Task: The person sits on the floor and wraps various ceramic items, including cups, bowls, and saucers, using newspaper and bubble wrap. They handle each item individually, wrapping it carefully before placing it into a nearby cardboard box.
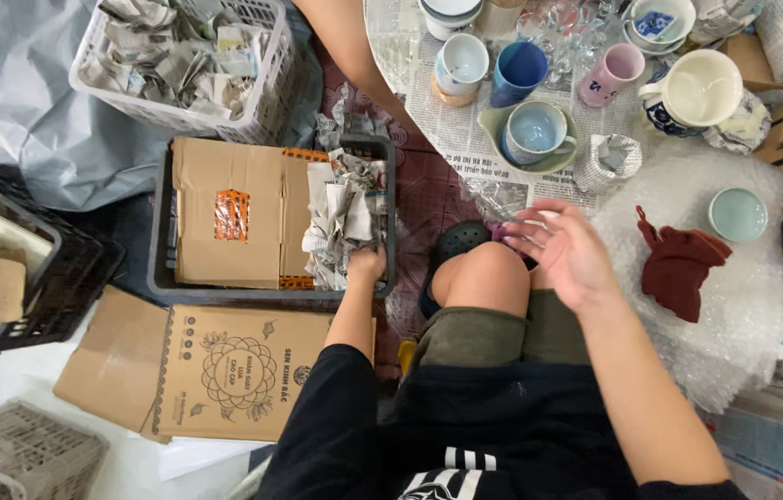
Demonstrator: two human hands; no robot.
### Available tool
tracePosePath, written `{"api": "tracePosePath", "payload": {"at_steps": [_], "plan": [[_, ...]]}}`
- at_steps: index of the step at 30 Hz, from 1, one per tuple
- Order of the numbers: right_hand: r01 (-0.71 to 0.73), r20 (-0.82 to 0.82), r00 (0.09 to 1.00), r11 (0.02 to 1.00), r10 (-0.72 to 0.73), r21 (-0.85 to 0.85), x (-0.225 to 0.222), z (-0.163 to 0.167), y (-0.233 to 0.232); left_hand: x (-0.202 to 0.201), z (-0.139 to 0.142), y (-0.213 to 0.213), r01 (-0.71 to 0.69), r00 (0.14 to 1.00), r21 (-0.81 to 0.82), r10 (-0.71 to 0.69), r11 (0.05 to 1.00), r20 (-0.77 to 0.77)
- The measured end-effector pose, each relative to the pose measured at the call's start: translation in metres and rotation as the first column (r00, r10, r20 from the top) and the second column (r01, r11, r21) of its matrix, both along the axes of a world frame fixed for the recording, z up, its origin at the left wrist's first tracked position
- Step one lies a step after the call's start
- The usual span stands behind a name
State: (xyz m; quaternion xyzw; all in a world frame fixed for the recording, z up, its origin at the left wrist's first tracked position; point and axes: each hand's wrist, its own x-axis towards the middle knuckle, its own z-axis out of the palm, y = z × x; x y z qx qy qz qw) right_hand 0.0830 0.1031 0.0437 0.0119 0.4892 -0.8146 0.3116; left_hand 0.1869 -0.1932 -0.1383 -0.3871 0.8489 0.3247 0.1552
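My left hand (365, 266) reaches down into a dark plastic crate (162, 278) and is buried in crumpled newspaper (347, 211) at its right end; whether it grips any paper is hidden. Flattened cardboard (225, 211) fills the rest of that crate. My right hand (560, 248) hovers open above my bare knee (486, 276), fingers spread, holding nothing. Just beyond it stand several cups on newspaper, among them a pale blue mug in a green saucer (536, 134) and a paper-wrapped piece (607, 159).
A white basket of crumpled paper (189, 60) sits at the top left. A dark red cloth pouch (678, 267) lies on bubble wrap (743, 315) beside a pale round lid (738, 215). Another person's arm (347, 51) reaches in from the top. A printed cardboard sheet (234, 370) lies on the floor.
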Motion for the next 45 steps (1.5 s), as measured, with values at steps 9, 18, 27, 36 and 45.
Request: {"api": "tracePosePath", "payload": {"at_steps": [9, 18, 27, 36, 45], "plan": [[0.191, -0.078, 0.978, 0.98, -0.194, -0.05, -0.021, -0.003, 0.092, -0.014, 0.016, -0.017, 0.026, 0.982, 0.152, 0.003, 0.988, -0.191], [0.488, -0.289, 0.839, 0.872, -0.461, 0.025, -0.029, -0.035, 0.14, 0.001, 0.039, -0.051, 0.166, 0.886, -0.297, -0.275, 0.94, -0.375], [0.834, -0.813, 0.514, 0.38, -0.274, 0.399, -0.088, -0.078, 0.148, -0.062, 0.127, 0.037, 0.495, 0.607, 0.074, -0.283, 0.866, -0.742], [0.698, -0.587, 0.707, 0.518, -0.395, 0.494, -0.094, -0.072, 0.114, -0.112, 0.095, 0.175, 0.747, 0.54, 0.371, -0.179, 0.552, -0.822], [0.584, -0.483, 0.756, 0.789, -0.443, 0.192, -0.019, -0.073, 0.082, -0.121, 0.103, 0.225, 0.373, 0.87, 0.927, 0.337, 0.029, -0.361]]}}
